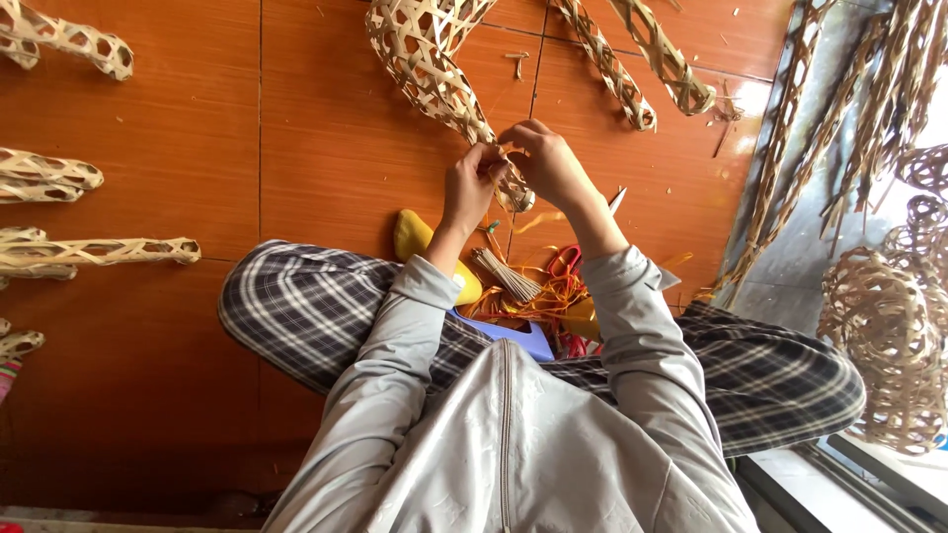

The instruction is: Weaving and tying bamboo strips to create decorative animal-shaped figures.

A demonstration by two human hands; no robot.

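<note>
- While both hands met at the narrow end of a woven bamboo tube (pixel 439 74) on the orange tiled floor (pixel 148 326), the left hand (pixel 472 186) pinched a thin bamboo strip (pixel 501 158) at that end; the right hand (pixel 548 163) closed on the tube's tip.
- Between the plaid-trousered legs lay a bundle of splints (pixel 506 275), orange strips (pixel 558 296) and a yellow object (pixel 415 237).
- Similar woven tubes (pixel 99 251) lay well apart at the left; woven balls (pixel 884 326) sat at the right.

The woven tube (pixel 434 69) is cut off by the top edge; its lower end is hidden behind both hands' fingers (pixel 513 158).
</note>
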